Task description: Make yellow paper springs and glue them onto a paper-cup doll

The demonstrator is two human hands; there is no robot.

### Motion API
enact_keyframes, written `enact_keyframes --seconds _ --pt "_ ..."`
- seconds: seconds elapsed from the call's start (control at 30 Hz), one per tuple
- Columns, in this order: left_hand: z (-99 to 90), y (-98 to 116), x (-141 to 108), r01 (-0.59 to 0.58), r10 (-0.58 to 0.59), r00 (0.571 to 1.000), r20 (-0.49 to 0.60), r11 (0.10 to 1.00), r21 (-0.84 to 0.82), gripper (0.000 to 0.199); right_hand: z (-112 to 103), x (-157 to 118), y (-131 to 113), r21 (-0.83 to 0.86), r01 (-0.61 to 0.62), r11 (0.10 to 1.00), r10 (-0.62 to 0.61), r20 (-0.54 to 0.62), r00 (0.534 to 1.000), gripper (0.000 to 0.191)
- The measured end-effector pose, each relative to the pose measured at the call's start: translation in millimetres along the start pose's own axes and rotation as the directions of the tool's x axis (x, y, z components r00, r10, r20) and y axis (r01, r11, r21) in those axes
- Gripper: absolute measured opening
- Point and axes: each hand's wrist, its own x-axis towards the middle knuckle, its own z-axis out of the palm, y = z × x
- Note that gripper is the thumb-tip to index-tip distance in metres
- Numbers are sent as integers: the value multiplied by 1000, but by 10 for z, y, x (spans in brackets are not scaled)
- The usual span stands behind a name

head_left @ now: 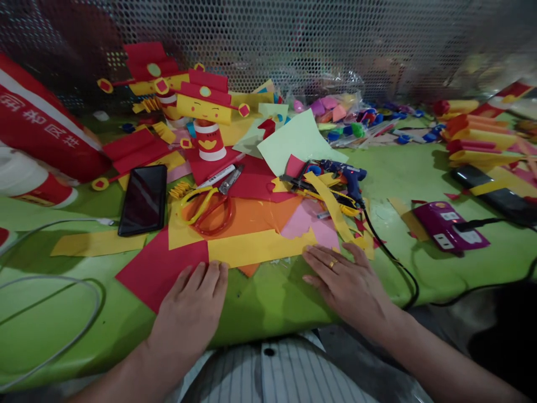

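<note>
A long yellow paper strip (260,249) lies flat near the table's front edge. My left hand (193,302) rests palm down with its fingertips at the strip's left end and on a red paper sheet (163,271). At the strip's right end, the fingertips of my right hand (344,280) touch down; a gold ring is on one finger. Both hands have stretched fingers and grip nothing. Beyond the strip are orange paper (249,215), red-handled scissors (216,217) with a yellow-handled tool (195,204), and a pink sheet (308,221).
A black phone (142,200) lies left, near a white cable (98,302). Paper figures with red hats (205,109) stand behind. A blue glue gun (350,174) trails a black cord to the right. Further right sits a purple power socket (451,226). A metal mesh (268,39) backs the table.
</note>
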Motion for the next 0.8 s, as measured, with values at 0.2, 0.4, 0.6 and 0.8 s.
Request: enact_keyframes --seconds 0.2,0.4,0.6,0.8 --pt "-68 116 236 -48 48 999 9 996 -72 34 -18 242 -161 -8 127 992 -124 148 981 21" --pt "-1 212 435 -113 135 985 108 976 -186 24 63 473 -256 123 302 945 -324 241 915 17" --pt "9 98 409 -174 211 966 148 957 -231 30 57 488 -130 192 310 931 -352 251 902 19" --pt "-6 -107 322 -169 236 947 220 943 -286 36 16 414 129 218 301 928 -347 217 913 20"
